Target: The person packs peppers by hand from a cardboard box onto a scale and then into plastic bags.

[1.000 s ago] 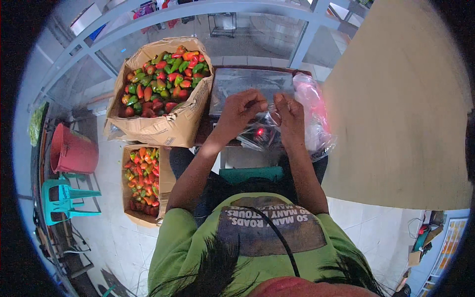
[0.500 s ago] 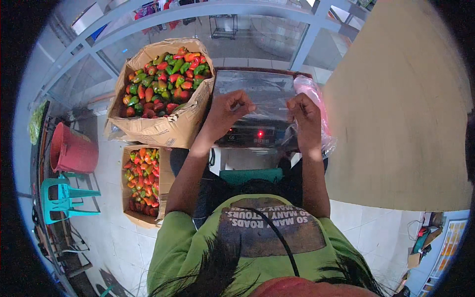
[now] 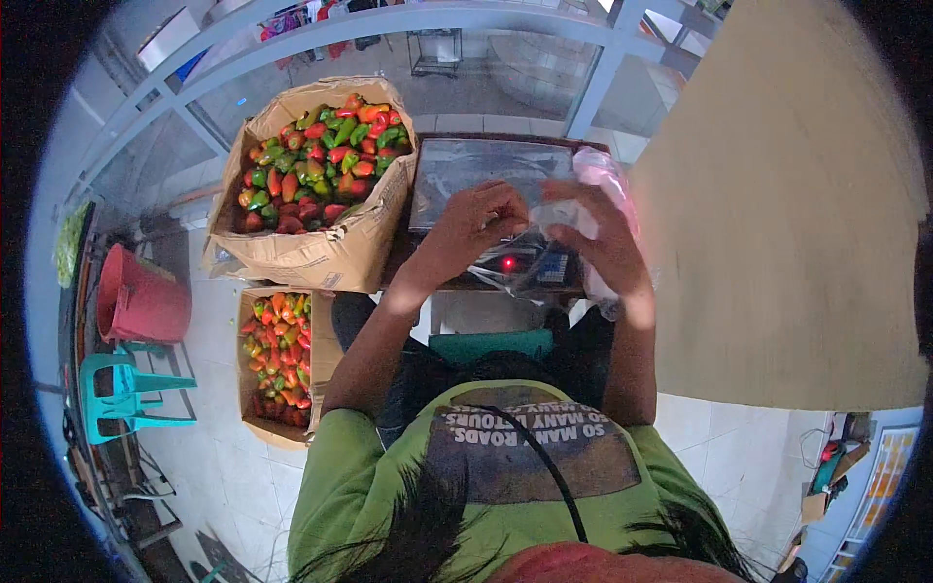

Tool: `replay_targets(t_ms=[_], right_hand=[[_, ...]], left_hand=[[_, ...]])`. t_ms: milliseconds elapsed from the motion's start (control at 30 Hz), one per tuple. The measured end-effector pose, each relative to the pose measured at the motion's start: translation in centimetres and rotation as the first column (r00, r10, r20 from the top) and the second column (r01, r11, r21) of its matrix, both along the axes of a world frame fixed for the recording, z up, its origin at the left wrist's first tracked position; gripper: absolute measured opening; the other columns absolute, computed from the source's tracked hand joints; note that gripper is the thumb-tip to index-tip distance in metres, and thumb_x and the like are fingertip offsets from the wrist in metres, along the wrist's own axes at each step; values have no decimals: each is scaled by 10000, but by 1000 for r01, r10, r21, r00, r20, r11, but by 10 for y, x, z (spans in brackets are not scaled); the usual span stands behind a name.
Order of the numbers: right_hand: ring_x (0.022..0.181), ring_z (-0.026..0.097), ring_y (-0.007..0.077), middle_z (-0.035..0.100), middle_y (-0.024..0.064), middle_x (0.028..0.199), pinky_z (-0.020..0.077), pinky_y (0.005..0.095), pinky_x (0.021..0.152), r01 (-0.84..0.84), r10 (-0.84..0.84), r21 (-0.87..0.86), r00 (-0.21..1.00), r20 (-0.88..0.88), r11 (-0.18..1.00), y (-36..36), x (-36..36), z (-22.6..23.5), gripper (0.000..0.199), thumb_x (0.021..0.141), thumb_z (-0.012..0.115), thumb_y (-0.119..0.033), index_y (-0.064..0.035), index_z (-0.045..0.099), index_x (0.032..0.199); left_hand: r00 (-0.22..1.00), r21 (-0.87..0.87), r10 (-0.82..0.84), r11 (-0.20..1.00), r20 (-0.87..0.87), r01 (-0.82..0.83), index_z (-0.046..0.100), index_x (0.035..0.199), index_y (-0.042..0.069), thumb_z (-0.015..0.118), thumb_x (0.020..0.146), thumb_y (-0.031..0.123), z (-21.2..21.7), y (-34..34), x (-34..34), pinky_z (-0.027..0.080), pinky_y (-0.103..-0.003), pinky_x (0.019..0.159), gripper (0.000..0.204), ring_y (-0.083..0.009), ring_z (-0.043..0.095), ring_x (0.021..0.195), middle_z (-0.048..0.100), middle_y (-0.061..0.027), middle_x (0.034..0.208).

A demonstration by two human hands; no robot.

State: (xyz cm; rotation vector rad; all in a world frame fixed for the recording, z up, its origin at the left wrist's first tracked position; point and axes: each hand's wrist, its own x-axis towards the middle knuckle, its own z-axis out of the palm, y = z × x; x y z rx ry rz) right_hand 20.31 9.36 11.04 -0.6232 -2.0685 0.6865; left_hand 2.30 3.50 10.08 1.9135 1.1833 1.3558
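So both hands are up in the middle of the frame, working a clear plastic bag (image 3: 544, 228) over a scale (image 3: 486, 175). The left hand (image 3: 471, 228) is curled, fingers bunched together and pinching the bag's left edge, knuckles pointing up-frame. The right hand (image 3: 607, 243) is on the other side with fingers spread loosely over the plastic, gripping the bag's right part. The bag sits right between the two hands, touching both, stretched across the front of the scale so the scale's little red light (image 3: 507, 262) glows through just below the left hand. More crumpled clear plastic with a pinkish tint (image 3: 612, 175) bunches up just above and to the right of the right hand; can't tell if it's the same bag or a stack of spares.

The scale has a shiny metal plate and sits centre-top on a dark stand. Just left of it, touching or nearly so, is a big cardboard box (image 3: 311, 253) full of red, green and orange peppers (image 3: 321, 160). Below that, lower left on the tiled floor, a second box (image 3: 316, 360) holds more peppers. Far left there's a red bucket (image 3: 136, 301) and a teal plastic stool (image 3: 126, 394). A big tan board (image 3: 787, 214) fills the right side.
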Motion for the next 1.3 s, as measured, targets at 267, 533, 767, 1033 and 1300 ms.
replay_targets(t_ms=[267,533,767,1033,1300], right_hand=[[668,517,123,557,44,692,409,260,654,-47,31,-415,998,-46,908,-7,-4,-6,148,743,610,-137,-11,532,745],[710,531,197,546,79,720,407,309,661,-67,69,-74,997,28,995,-5,-13,-3,162,703,628,-149,-24,533,740],[616,535,221,533,84,648,407,315,588,-30,45,-268,998,50,963,-14,-22,-6,181,717,626,-167,-18,525,740],[551,483,181,506,90,622,384,284,526,52,-31,-242,996,89,969,-20,-22,-20,158,762,584,-135,4,512,740],[559,478,135,515,83,641,378,262,514,42,-37,-211,999,26,977,-26,-26,-24,145,809,536,-124,17,517,778]], left_hand=[[984,-244,82,969,155,-42,538,830,38,587,772,153,1,-5,-14,395,-261,662,137,-103,491,714,532,-18,740],[981,-96,170,979,-92,-178,488,731,23,595,776,194,4,-3,-9,355,-268,558,207,-95,426,626,461,-22,638],[989,-141,145,979,-11,-145,471,724,26,578,785,172,-3,-1,-5,327,-227,548,192,-75,385,623,440,-2,639],[944,-181,66,983,323,-7,480,742,27,556,805,165,-18,-4,-3,352,-227,580,170,-66,407,646,457,9,648],[977,-221,187,962,106,-160,472,736,21,518,836,218,-21,-10,-1,359,-230,572,225,-56,396,615,428,-6,617]])
